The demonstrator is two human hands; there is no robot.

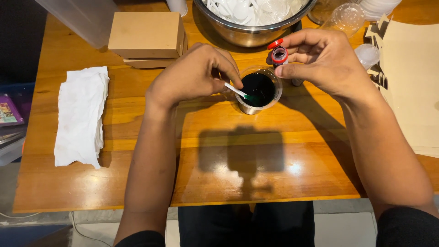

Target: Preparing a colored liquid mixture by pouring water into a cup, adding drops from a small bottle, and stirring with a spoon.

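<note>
A small clear cup point(274, 98) of dark green liquid stands on the wooden table point(137, 169). My left hand point(194, 73) grips a thin white stick point(235, 89) whose tip dips into the liquid. My right hand point(322, 59) holds a small bottle point(279, 56) with a red flip cap tilted over the cup's far rim, its cap hanging open.
A steel bowl point(256, 34) of white lids sits behind the cup. Two stacked cardboard boxes point(147, 36) lie at the back left, a crumpled white cloth point(80, 116) at left, brown card sheets point(411, 82) at right, clear lids point(347, 16) at the back right.
</note>
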